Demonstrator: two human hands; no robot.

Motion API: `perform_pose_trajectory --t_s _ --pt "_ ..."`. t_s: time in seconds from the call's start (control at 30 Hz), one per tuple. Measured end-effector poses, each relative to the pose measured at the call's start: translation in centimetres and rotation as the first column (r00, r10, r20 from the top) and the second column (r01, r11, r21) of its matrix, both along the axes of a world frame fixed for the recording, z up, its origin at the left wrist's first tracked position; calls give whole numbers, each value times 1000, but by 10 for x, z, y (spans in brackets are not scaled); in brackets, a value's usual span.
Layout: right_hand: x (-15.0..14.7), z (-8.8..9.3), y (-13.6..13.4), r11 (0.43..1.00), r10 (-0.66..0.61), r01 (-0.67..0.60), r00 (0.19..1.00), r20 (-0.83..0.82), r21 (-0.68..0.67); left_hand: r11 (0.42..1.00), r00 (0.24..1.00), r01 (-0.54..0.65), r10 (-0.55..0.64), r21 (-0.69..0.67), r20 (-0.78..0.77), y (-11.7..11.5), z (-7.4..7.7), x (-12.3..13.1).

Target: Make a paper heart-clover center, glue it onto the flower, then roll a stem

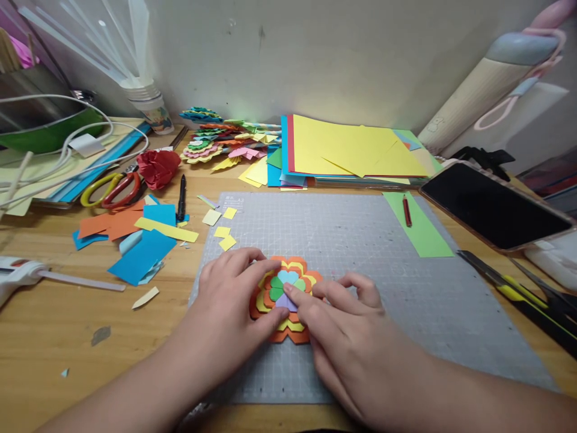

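A layered paper flower (293, 326) in orange and yellow lies flat on the grey cutting mat (428, 313), with green, light blue and purple petals at its centre. My left hand (234, 300) rests over its left side, thumb and fingers apart and touching the flower's edge and petals. From the right, my right hand (349, 328) reaches over it; the index finger presses on the flower's centre and the other fingers are partly bent. The right hand's palm side is hidden. Small yellow paper squares (222, 231) lie at the mat's upper left.
Blue and orange paper scraps (144, 255), scissors (110, 189) and a glue gun (18, 276) are at left. Behind are paper flowers (202, 150) and coloured sheets (351, 147). A phone (491, 204), a green strip (424, 231) and a black-and-yellow cutter (518, 291) lie at right.
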State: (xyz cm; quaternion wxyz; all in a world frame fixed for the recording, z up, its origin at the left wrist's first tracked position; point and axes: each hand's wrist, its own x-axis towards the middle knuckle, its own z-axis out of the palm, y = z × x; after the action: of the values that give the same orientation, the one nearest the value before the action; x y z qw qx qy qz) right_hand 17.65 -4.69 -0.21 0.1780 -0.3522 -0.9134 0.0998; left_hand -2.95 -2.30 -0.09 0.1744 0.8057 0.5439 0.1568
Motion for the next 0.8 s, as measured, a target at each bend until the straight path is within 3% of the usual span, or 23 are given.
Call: perform_pose_trajectory --t_s 0.47,0.67,0.8 --pt "-2 0 -3 1000 26 -27 998 51 2 1000 1000 13 -13 -27 -9 -1 3 1" --pt "2 -2 4 985 -36 12 989 -141 -170 998 1000 11 -12 -55 -3 0 3 1" --pt "6 -5 8 965 -116 19 924 -363 -261 997 1000 18 -19 -68 -14 -1 7 0"
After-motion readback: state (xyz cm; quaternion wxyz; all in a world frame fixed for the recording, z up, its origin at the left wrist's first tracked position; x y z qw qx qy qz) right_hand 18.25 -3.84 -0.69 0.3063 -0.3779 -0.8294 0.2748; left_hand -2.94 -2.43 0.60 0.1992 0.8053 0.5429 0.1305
